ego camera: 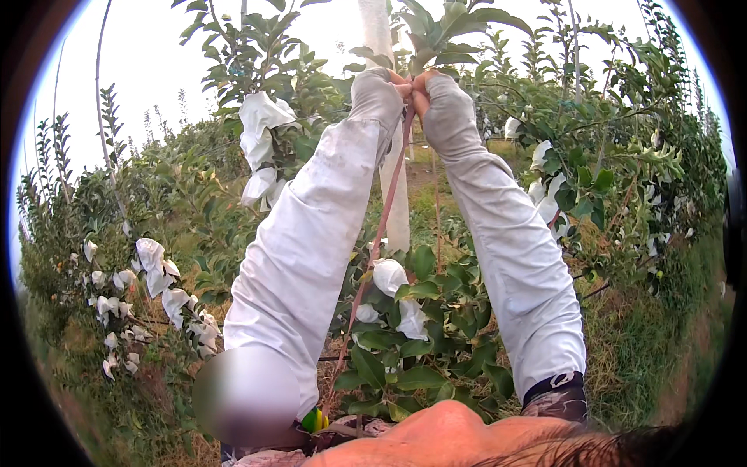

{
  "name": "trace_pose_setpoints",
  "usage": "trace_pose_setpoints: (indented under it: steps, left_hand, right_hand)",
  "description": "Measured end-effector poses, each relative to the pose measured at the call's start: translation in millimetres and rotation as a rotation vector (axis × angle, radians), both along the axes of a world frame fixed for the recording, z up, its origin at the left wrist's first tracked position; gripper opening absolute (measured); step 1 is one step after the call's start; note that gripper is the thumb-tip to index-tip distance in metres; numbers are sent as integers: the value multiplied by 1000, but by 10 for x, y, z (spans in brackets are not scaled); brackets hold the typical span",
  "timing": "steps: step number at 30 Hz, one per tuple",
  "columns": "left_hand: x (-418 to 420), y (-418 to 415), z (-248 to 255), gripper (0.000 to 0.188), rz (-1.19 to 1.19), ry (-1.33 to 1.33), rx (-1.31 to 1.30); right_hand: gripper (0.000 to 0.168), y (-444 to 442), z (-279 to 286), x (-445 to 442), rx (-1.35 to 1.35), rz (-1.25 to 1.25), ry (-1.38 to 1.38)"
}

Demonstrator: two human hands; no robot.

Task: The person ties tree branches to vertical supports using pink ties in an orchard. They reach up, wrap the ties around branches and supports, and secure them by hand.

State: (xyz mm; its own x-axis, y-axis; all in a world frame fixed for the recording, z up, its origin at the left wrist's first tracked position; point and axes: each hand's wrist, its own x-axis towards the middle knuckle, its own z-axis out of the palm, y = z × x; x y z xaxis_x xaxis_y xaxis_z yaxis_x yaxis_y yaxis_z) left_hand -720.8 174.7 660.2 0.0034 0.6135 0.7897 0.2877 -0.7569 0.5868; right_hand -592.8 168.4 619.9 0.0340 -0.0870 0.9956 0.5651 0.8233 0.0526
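Observation:
Both my hands are raised at the top middle, with white sleeves reaching over the palms. My left hand and my right hand meet fingertip to fingertip at a leafy shoot, pinching the upper end of a reddish-pink strap or tape. This strap runs down between my forearms towards my waist. Just behind my hands stands a pale upright post. Below them, white fruit bags hang among green leaves. Exactly what lies between the fingertips is partly hidden.
Leafy fruit trees with white bags stand close at the left, and more bagged branches at the right. Thin stakes and horizontal wires cross the rows. Grass covers the ground below.

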Motion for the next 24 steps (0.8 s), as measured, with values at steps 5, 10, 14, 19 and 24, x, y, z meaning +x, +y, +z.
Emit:
trace_pose_setpoints:
  steps: [5, 10, 14, 19, 24]
  left_hand:
    - [-26, -17, 34, 22, -218, -55, -180]
    - [25, -271, 48, 18, -114, 23, -189]
    - [-57, -109, 62, 15, -65, 100, -175]
    - [-72, -54, 31, 13, -133, 166, -65]
    - [-79, -37, 44, 17, -134, 139, -58]
  right_hand:
    - [12, 3, -42, 30, -24, 29, -1]
    - [17, 110, -52, 99, -81, 126, -48]
    - [18, -38, -43, 74, -44, 19, -150]
    - [14, -40, -8, 130, -16, -99, -195]
    - [14, -64, 46, 199, -421, 329, -217]
